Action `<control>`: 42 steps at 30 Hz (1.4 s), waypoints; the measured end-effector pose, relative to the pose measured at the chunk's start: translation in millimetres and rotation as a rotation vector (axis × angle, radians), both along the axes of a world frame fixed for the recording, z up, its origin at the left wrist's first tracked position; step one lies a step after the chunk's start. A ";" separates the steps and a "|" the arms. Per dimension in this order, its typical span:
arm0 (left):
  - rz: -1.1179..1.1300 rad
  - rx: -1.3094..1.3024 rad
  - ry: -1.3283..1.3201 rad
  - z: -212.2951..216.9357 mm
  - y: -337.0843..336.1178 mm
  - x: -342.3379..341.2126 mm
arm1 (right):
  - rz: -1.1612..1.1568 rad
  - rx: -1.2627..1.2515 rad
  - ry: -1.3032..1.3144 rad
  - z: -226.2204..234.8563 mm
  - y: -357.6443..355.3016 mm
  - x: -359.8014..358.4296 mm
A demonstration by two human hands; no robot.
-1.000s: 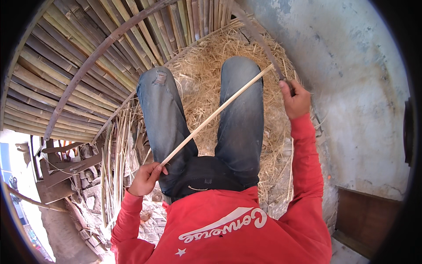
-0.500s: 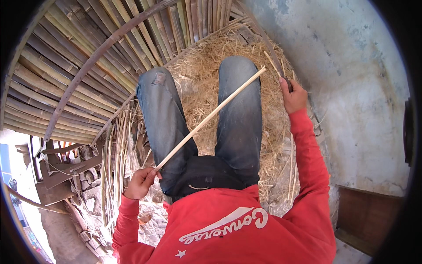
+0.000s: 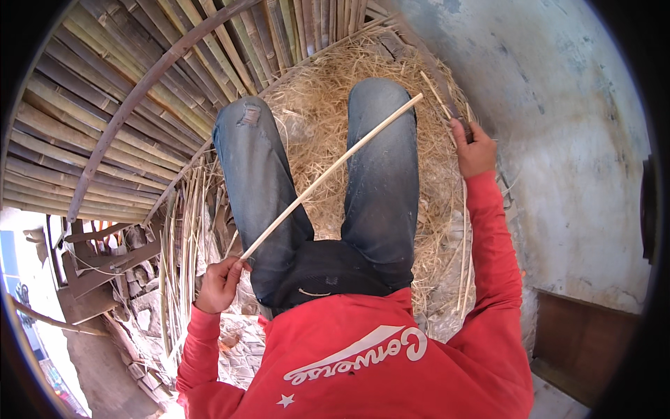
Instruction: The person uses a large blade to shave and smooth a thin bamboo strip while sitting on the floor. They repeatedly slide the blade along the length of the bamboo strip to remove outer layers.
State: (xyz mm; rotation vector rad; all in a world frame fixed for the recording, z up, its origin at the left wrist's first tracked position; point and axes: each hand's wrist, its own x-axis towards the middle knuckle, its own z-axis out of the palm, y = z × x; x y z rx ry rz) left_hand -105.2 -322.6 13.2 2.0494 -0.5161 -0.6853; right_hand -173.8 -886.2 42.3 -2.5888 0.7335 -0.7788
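Observation:
My left hand is closed, thumb against fingers, on the lower end of a pale split-bamboo strip. The strip slants up to the right across both my thighs, and its far end lies over my right knee. At the right, my right hand is wrapped round the dark handle of a long, narrow knife, whose blade is smeared by motion and runs up and away to the left. A thin pale sliver shows beside the blade.
Straw-like shavings cover the ground between and beyond my legs. Halved bamboo poles line the far left, crossed by a bent pole. Several long strips stand at my left. A plastered wall rises at the right.
My left hand has shifted slightly left, taking the strip along. My right hand has moved a little right with the knife. Both hands keep their hold.

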 end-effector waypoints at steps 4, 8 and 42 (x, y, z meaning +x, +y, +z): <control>-0.030 0.019 -0.007 -6.2 4.0 -2.7 | -0.063 0.096 -0.086 -3.7 -1.3 -6.9; -0.022 -0.038 -0.070 -2.8 -14.0 2.8 | 0.120 0.172 -0.057 11.7 45.6 -14.5; -0.004 0.080 -0.423 20.1 -47.9 2.6 | -0.024 0.143 -0.084 -21.2 11.5 7.7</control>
